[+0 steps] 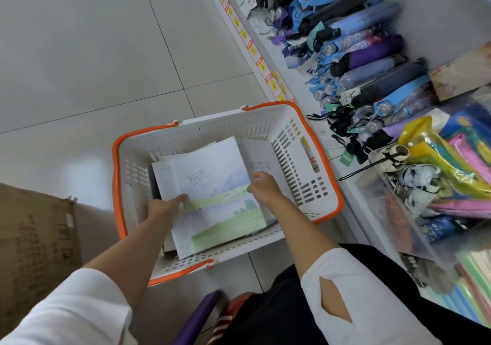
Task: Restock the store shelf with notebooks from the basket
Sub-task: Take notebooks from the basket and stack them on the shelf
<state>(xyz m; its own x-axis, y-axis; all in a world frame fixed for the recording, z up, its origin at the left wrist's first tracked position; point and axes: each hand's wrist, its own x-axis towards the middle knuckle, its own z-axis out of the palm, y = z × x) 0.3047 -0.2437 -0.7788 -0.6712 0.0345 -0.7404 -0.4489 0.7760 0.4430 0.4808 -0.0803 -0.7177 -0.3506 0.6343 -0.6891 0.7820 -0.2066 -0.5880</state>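
Early on, by my read: top notebook (218, 198) is still inside the basket (233, 125), w/ more stacked under it. Can't tell if any are on the shelf (295, 86) yet. Left hand (164, 206) grips the notebook's 9 o'clock edge, right hand (263, 187) curls over its 3 o'clock edge. Shelf, at 1–3 o'clock from the basket, holds folded umbrellas (372, 54) & a clear bin (377, 182) of pouches (430, 145).

Basket (316, 185): white slotted plastic, orange-rimmed, set on the floor.
Top notebook (220, 198): pale cover, green fields and lilac hills painted, tilted inside the basket.
Other notebooks (261, 156): white, stacked beneath it.
Shelf (296, 84): white, just right of the basket.
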